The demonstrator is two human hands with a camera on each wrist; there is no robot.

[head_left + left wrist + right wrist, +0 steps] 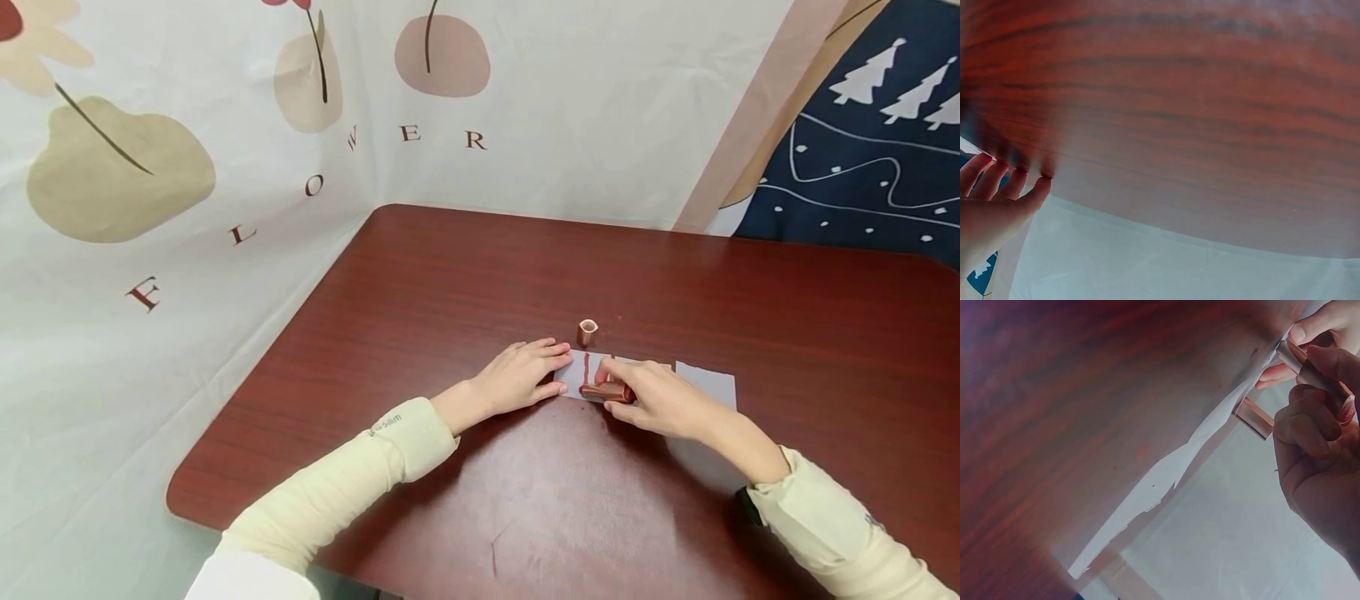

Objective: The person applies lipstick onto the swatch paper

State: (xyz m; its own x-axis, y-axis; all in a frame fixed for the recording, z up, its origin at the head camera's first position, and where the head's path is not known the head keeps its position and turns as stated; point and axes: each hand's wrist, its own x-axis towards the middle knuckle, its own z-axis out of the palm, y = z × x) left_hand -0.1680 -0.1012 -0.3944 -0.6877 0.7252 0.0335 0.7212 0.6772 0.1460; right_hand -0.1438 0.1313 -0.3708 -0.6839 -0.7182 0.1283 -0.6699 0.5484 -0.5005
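Observation:
My right hand (663,402) grips a copper-coloured lipstick (613,392), its tip lowered to a strip of pale paper (708,382). A red line (586,369) runs across the left part of that paper, ending at the tip. Fingers of my left hand (517,377) lie fairly straight, touching the paper's left end. Just beyond the paper stands the lipstick's cap (587,332), hollow end up. In the right wrist view, thumb and curled fingers hold the lipstick tube (1319,378). The left wrist view shows only the left hand (997,203) at the table.
The reddish-brown wooden table (480,275) has rounded corners. A white printed cloth (585,108) hangs behind and to the left, with a dark blue panel (862,167) at the right. Small red marks (1142,452) show on the tabletop beside the paper.

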